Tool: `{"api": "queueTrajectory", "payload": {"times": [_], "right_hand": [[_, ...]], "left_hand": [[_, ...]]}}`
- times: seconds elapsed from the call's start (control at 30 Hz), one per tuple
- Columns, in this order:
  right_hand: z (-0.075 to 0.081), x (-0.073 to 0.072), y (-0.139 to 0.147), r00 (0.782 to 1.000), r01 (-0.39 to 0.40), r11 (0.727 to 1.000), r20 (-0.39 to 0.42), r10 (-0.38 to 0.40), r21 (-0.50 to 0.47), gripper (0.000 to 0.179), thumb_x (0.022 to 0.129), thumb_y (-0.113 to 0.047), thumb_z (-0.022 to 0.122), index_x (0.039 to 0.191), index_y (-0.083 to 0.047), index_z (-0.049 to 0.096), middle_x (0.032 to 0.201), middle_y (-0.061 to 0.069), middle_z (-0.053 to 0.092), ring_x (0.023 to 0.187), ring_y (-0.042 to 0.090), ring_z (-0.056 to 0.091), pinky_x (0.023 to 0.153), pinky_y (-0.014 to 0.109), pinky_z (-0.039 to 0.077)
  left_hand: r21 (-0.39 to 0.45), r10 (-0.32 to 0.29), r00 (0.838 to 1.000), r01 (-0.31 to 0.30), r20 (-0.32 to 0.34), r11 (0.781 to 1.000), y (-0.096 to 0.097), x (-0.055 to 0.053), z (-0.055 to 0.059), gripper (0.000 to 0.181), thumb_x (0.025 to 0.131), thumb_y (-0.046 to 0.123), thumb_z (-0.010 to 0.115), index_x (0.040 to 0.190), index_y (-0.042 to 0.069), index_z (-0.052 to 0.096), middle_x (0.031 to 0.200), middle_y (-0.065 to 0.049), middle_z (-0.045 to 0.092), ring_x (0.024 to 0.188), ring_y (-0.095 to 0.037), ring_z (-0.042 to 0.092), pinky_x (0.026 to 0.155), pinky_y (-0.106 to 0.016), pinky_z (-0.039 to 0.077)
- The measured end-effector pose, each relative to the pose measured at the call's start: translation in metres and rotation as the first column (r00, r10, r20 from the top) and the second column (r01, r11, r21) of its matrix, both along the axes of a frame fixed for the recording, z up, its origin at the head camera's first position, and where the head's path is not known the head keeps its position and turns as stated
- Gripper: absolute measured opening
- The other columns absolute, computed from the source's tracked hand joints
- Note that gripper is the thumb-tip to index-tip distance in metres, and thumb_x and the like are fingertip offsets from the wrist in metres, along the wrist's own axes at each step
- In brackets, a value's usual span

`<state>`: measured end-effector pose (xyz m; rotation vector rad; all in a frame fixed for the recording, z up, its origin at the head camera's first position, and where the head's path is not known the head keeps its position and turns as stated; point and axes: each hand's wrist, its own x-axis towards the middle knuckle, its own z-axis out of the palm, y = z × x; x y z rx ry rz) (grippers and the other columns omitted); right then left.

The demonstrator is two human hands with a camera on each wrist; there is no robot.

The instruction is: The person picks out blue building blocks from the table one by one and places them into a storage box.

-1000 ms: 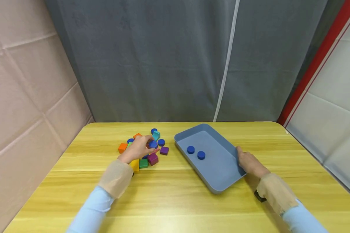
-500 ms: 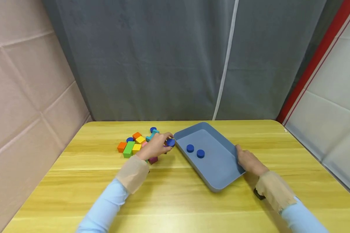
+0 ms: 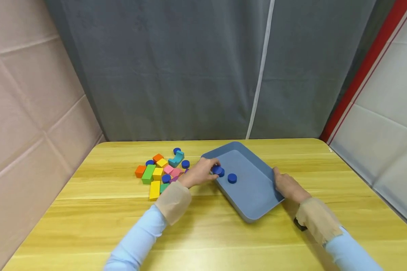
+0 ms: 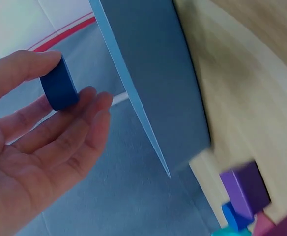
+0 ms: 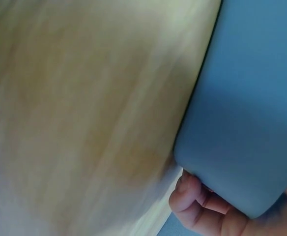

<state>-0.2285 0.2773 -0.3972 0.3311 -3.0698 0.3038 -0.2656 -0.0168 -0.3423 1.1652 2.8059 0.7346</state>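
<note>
My left hand (image 3: pixel 201 173) pinches a blue disc-shaped block (image 4: pixel 60 86) between thumb and fingers. In the left wrist view the disc is clear of the tray's wall; the head view shows it over the tray's left side. The grey-blue tray (image 3: pixel 254 195) sits on the table at a slant. Inside it lies one blue disc (image 3: pixel 232 178), and a second is partly hidden behind the held one. My right hand (image 3: pixel 289 187) grips the tray's right side, its curled fingers (image 5: pixel 187 196) showing at the corner in the right wrist view.
Left of the tray lies a loose group of coloured blocks: green (image 3: pixel 148 174), yellow (image 3: pixel 154 190), orange (image 3: pixel 140 171), a teal curved one (image 3: pixel 176 159) and several blue discs (image 3: pixel 185 164). A grey curtain (image 3: pixel 176 75) hangs behind the wooden table (image 3: pixel 203 244).
My left hand has lifted a blue disc from the block group and carried it right, over the tray. My right hand keeps its hold on the tray, which stays in place.
</note>
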Motion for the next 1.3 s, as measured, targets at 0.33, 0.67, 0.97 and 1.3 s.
{"api": "queueTrajectory", "payload": {"times": [0.33,0.67,0.97,1.3], "right_hand": [[0.001,0.0,-0.001,1.0,0.008,1.0,0.01,-0.008,0.001,0.018,0.082,0.007,0.039,0.098,0.007,0.031,0.059,0.014,0.045,0.05,0.023,0.046,0.045,0.033,0.038],[0.0,-0.002,0.0,1.0,-0.01,1.0,-0.014,0.01,0.008,0.015,0.081,0.008,0.037,0.094,0.004,0.029,0.058,0.014,0.044,0.049,0.024,0.045,0.045,0.034,0.038],[0.0,-0.001,-0.001,1.0,-0.01,1.0,-0.019,0.01,0.011,0.014,0.082,0.008,0.037,0.093,0.004,0.029,0.057,0.014,0.044,0.049,0.024,0.046,0.045,0.035,0.038],[0.001,0.001,-0.002,1.0,-0.003,1.0,-0.011,0.003,0.007,0.012,0.083,0.007,0.035,0.093,0.004,0.029,0.058,0.014,0.044,0.05,0.024,0.047,0.045,0.035,0.039]], "left_hand": [[-0.025,-0.028,0.999,0.028,-0.019,0.999,0.027,0.001,-0.006,0.027,0.08,0.011,0.065,0.102,-0.002,0.059,0.099,-0.013,0.063,0.089,-0.021,0.057,0.081,-0.029,0.046],[-0.102,-0.047,0.998,0.044,-0.029,0.994,0.045,0.001,-0.013,0.03,0.08,0.011,0.065,0.108,-0.001,0.059,0.105,-0.013,0.062,0.095,-0.021,0.057,0.083,-0.028,0.046],[-0.142,-0.074,0.997,0.069,-0.036,0.988,0.053,0.001,-0.023,0.03,0.079,0.01,0.065,0.108,0.002,0.06,0.104,-0.011,0.062,0.096,-0.02,0.057,0.082,-0.025,0.045],[-0.177,-0.059,0.998,0.056,-0.009,0.983,0.06,0.004,-0.03,0.03,0.079,0.009,0.066,0.108,0.003,0.06,0.105,-0.009,0.061,0.096,-0.017,0.056,0.081,-0.022,0.044]]}}
